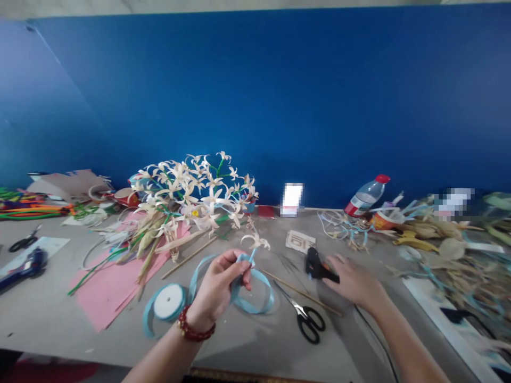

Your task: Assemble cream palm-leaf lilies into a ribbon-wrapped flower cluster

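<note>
My left hand pinches the stem of a small cream-white handmade flower, holding it upright with light blue ribbon at the stem. The ribbon loops below my fingers and trails to a spool on the table at the left. Over on the right, my right hand is closed around the handle of a black hot glue gun, which lies at the table surface; part of the handle is hidden. Black-handled scissors lie between my hands, beside a thin wooden stick.
A bunch of white flowers stands at the back left, near pink paper. Another glue gun is at far left. A bottle and an orange cup stand back right, near dried husks.
</note>
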The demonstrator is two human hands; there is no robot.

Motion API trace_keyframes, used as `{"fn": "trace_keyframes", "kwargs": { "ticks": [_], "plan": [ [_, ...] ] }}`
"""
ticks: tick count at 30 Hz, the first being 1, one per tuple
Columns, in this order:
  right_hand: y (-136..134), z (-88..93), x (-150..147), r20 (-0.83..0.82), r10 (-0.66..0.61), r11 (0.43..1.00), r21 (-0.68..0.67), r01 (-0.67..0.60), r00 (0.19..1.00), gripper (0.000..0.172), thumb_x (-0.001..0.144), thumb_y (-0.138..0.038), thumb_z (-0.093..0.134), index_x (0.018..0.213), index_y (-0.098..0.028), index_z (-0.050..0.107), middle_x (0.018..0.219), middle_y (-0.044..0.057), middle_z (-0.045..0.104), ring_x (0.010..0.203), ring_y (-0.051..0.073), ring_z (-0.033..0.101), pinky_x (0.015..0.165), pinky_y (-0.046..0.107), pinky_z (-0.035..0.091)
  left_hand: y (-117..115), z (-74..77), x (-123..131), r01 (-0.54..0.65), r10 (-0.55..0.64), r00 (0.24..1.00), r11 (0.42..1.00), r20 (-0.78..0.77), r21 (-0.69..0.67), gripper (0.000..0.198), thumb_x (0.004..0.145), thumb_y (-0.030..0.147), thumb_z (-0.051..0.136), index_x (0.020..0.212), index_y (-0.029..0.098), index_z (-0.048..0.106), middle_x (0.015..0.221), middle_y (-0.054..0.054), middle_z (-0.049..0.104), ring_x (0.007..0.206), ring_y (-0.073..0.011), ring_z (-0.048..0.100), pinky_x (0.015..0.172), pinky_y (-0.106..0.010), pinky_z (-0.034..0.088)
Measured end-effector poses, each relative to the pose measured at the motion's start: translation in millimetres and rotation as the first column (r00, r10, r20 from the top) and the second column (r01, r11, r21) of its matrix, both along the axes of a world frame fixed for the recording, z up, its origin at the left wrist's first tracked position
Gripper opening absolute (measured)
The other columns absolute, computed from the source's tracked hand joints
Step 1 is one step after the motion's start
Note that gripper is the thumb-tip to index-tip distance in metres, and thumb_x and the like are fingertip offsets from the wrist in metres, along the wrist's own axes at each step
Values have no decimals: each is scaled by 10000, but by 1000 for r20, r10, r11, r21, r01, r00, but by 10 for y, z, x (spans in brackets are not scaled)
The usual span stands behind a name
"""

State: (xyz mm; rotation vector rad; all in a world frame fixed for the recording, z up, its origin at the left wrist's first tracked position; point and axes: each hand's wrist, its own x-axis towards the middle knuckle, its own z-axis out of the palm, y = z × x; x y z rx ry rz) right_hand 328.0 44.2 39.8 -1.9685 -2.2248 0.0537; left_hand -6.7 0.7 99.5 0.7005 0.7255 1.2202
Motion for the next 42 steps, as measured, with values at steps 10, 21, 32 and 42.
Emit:
{"fn": "trace_keyframes", "kwargs": {
  "ticks": [10, 21, 32, 42],
  "plan": [
    [-611, 601, -1407, -754, 465, 885, 401, -235, 465, 73, 917, -194, 577, 908, -231, 639, 838, 32, 670, 761, 174, 650, 685, 266, 516, -84, 35, 199, 120, -118, 992, 992, -33, 40, 110, 824, 222, 723, 819, 133, 658, 558, 9, 616, 489, -92, 562, 517, -197, 485],
    [-613, 478, -1631, -982, 190, 970, 186, -159, 9, 85, 879, -287, 666, 867, -206, 644, 762, -10, 624, 575, 101, 608, 542, 200, 513, -173, 50, 216, 127, -128, 992, 990, 10, 65, 147, 807, 250, 745, 820, 128, 664, 573, -7, 641, 487, -94, 572, 517, -200, 498],
    [-582, 510, -1648, -984, 180, 970, 177, -164, -1, 90, 863, -287, 687, 852, -211, 641, 756, -18, 618, 567, 93, 596, 538, 199, 509, -189, 115, 224, 93, -93, 996, 994, 10, 54, 179, 776, 262, 771, 799, 128, 654, 548, -5, 639, 482, -97, 573, 504, -192, 486],
    [-550, 525, -1641, -982, 173, 973, 159, -168, 69, 77, 869, -281, 671, 853, -211, 642, 765, -9, 628, 586, 106, 597, 552, 217, 511, -144, 98, 229, 83, -85, 996, 994, 24, 71, 131, 795, 229, 753, 814, 129, 671, 569, -3, 652, 490, -95, 577, 520, -201, 513]
  ]
}}
